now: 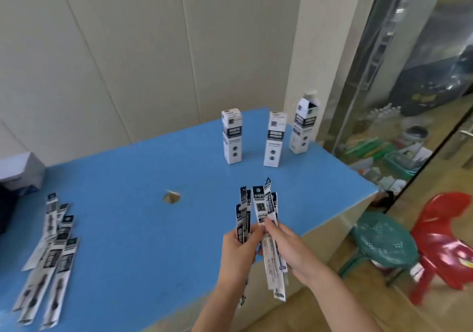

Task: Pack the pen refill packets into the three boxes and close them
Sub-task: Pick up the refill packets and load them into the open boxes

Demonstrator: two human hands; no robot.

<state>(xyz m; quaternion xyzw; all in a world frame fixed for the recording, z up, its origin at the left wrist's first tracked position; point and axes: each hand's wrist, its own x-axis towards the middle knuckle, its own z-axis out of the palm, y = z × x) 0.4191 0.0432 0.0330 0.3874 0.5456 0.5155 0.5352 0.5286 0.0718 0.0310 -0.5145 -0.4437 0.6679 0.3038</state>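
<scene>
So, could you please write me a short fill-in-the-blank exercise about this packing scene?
1. On the blue table stand ____ upright boxes.
2. The open-flapped box is the ____ one.
3. The left hand and right hand hold a bunch of refill ____.
Missing words: three; rightmost; packets.

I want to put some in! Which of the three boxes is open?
The right box: its top flap sticks up. The left box and the middle box have flat, shut tops.
</scene>
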